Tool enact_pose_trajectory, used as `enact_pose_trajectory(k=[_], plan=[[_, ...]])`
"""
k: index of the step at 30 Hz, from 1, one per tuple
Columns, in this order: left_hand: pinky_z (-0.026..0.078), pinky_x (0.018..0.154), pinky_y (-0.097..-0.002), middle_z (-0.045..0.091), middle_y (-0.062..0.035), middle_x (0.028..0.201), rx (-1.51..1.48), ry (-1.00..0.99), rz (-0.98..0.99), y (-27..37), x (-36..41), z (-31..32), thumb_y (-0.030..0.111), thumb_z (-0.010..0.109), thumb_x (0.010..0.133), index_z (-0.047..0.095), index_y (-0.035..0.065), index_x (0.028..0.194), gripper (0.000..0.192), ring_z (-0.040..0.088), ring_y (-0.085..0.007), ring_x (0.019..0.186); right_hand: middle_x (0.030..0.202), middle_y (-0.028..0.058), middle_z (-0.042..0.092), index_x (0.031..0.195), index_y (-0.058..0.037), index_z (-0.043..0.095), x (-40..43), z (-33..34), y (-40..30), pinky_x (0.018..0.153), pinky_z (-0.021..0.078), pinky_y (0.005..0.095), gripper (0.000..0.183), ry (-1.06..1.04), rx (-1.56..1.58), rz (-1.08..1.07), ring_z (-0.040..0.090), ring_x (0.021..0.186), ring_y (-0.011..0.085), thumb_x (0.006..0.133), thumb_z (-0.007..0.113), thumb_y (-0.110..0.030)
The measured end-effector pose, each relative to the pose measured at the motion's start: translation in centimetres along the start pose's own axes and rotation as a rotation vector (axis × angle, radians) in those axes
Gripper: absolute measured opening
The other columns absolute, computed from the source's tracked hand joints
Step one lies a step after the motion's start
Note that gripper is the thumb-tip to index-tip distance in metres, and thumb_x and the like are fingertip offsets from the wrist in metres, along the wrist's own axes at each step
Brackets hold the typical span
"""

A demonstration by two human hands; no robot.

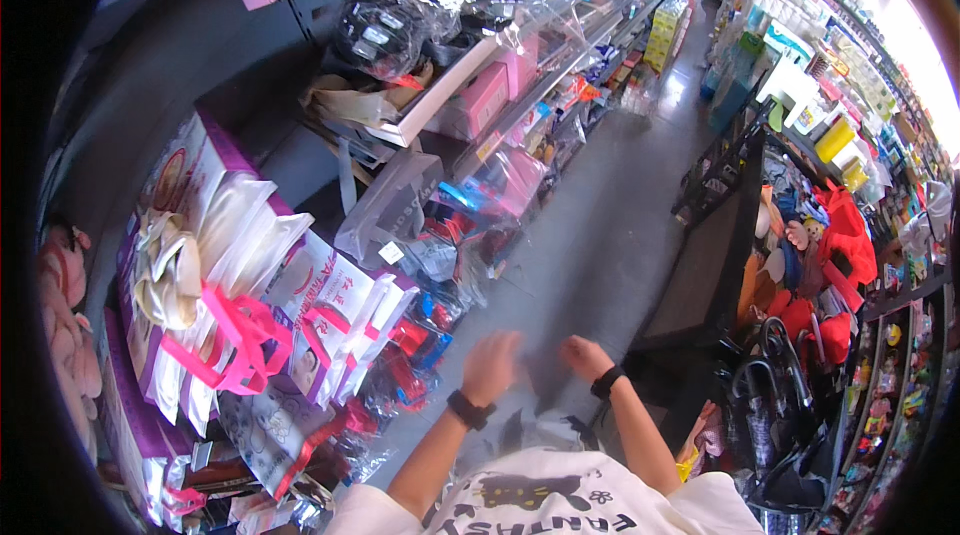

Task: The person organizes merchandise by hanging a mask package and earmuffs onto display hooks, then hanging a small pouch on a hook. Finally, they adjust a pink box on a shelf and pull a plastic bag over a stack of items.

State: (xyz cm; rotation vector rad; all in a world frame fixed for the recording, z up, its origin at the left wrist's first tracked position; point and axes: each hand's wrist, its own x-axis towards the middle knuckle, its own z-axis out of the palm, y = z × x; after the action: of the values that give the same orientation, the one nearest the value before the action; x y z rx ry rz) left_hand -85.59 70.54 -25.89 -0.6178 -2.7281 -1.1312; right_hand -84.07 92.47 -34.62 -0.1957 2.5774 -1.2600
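Both hands hover in front of me over the grey tiled floor (592,235) of a shop aisle, apart from each other. My left hand (491,366), blurred, has a dark band (471,410) on its wrist. Nothing shows in it, and its finger shape is unclear. Curled fingers are visible on my right hand (587,357), with no object showing; a black band (607,382) circles that wrist. Nearest the left hand are plastic-wrapped red and blue goods (420,355) on the left. A dark-framed bin (679,272) stands beyond the right hand.
Purple-and-white cartons (300,295) and bags with pink handles (240,343) crowd the left. Above them are shelves with pink boxes (484,99) and a clear plastic box (397,205). To the right, plush toys (799,235) fill the bin, beside black umbrellas (765,385).
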Motion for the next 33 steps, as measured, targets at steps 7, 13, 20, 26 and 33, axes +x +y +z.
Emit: enact_pose_trajectory(k=[7,13,20,26,33], plan=[[0.043,0.069,-0.0348,0.054,-0.0076,0.082,-0.059,-0.036,-0.044,-1.8,5.0,1.6,-0.008,0.043,0.059,0.051,0.0057,0.086,0.031,0.053,-0.0267,0.080,0.085,0.0093,0.058,0.089,-0.0028,0.056,2.6,-15.0,-14.0,0.066,0.0440,0.0305,0.022,0.415,0.288,-0.437,0.056,0.074,0.0233,0.069,0.053,0.006],[0.043,0.068,-0.0354,0.054,-0.0090,0.081,-0.005,-0.022,-0.099,-1.3,10.1,2.7,-0.008,0.042,0.059,0.052,0.0051,0.085,0.031,0.053,-0.0280,0.079,0.095,-0.0001,0.048,0.105,-0.0289,0.048,-2.3,-26.9,-22.7,0.065,0.0381,0.0400,0.024,0.871,-0.396,-0.837,0.050,0.083,0.0243,0.083,0.050,-0.020],[0.043,0.072,-0.0374,0.054,-0.0076,0.084,0.126,0.147,-0.172,0.5,17.4,6.3,-0.005,0.045,0.062,0.051,0.0068,0.088,0.029,0.053,-0.0277,0.082,0.091,-0.0020,0.045,0.110,-0.0292,0.043,5.3,-39.1,-18.2,0.068,0.0358,0.0371,0.027,1.025,-0.413,-1.573,0.046,0.082,0.0189,0.084,0.046,-0.031],[0.043,0.071,-0.0377,0.056,-0.0074,0.083,0.179,0.296,-0.335,2.6,22.6,8.8,-0.006,0.043,0.062,0.053,0.0079,0.085,0.029,0.054,-0.0282,0.081,0.094,0.0001,0.044,0.111,-0.0246,0.040,10.9,-46.8,-15.4,0.074,0.0382,0.0359,0.034,0.842,-0.309,-1.707,0.047,0.081,0.0177,0.081,0.050,-0.038],[0.043,0.062,-0.0338,0.056,-0.0077,0.082,0.240,0.459,-0.574,2.8,25.3,7.8,-0.006,0.042,0.064,0.054,0.0061,0.085,0.027,0.054,-0.0268,0.072,0.082,0.0011,0.044,0.098,-0.0201,0.048,16.4,-48.6,-11.8,0.067,0.0385,0.0363,0.027,0.351,-0.223,-1.382,0.047,0.075,0.0188,0.074,0.054,-0.033]])
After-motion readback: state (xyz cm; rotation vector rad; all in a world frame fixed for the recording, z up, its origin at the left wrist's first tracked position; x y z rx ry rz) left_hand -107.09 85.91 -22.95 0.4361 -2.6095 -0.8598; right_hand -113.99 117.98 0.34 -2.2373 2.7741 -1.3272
